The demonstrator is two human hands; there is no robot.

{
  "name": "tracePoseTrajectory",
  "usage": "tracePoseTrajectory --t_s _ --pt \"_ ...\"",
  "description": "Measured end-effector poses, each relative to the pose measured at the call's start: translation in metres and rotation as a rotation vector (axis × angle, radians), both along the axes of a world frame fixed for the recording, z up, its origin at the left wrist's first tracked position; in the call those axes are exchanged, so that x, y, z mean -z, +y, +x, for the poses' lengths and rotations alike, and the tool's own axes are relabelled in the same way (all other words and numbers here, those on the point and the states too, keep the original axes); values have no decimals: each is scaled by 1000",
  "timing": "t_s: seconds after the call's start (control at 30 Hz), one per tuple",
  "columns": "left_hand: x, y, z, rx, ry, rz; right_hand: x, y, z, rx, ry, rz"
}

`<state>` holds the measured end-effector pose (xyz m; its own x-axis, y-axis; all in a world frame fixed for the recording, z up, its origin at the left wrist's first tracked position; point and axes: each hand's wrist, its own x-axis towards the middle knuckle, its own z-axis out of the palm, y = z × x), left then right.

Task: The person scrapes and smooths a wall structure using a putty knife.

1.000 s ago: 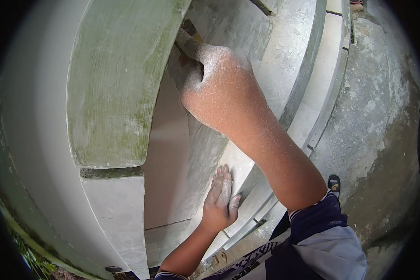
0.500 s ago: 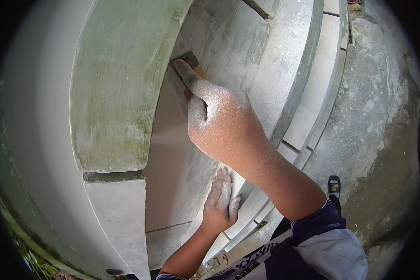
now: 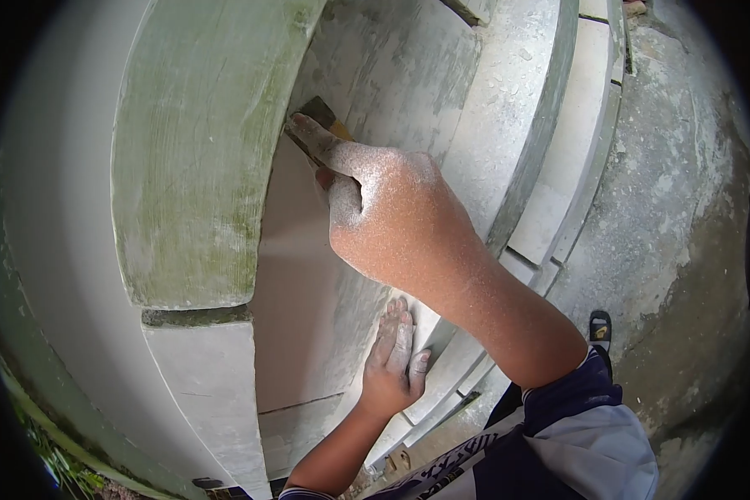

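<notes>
My right hand point(image 3: 392, 200), dusted with white powder, is wrapped round a scraper point(image 3: 318, 110) with a dark flat blade and a yellowish part. Its index finger lies along the blade, which is at the inner face of the curved step point(image 3: 392, 75), beside the edge of a green-stained slab point(image 3: 200, 158). Most of the handle is hidden by the hand. Lower down, my left hand point(image 3: 392, 358) rests flat on the pale surface, fingers stretched out and whitened with dust.
Curved pale steps point(image 3: 558, 175) run down the right side to a rough concrete floor point(image 3: 642, 167). A sandalled foot point(image 3: 599, 327) stands there. Below the green slab is a grey-white block point(image 3: 208, 375), with a smooth pale wall point(image 3: 67, 208) on the left and plants point(image 3: 58, 458) at lower left.
My right hand and the scraper have moved slightly left. The green slab appears a little further left in the view. My left hand has stayed in place.
</notes>
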<state>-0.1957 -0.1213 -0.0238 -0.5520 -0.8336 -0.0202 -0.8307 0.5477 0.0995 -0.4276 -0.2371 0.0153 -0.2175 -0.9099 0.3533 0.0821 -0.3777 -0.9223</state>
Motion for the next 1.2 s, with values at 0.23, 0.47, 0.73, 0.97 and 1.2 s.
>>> tracePoseTrajectory --t_s 0.23,0.47,0.73,0.97,1.2 --pt "-1 1 0 -26 -27 12 12 15 16 52 -6 6" --pt "-2 -2 0 -38 -2 15 37 25 37 53 45 -42" --pt "-3 -1 6 -61 -15 98 45 29 55 197 11 -154" --pt "-4 -3 -1 -56 3 60 19 13 34 157 23 -83" --pt "-5 -3 -4 -21 29 19 9 9 24 120 10 -68"
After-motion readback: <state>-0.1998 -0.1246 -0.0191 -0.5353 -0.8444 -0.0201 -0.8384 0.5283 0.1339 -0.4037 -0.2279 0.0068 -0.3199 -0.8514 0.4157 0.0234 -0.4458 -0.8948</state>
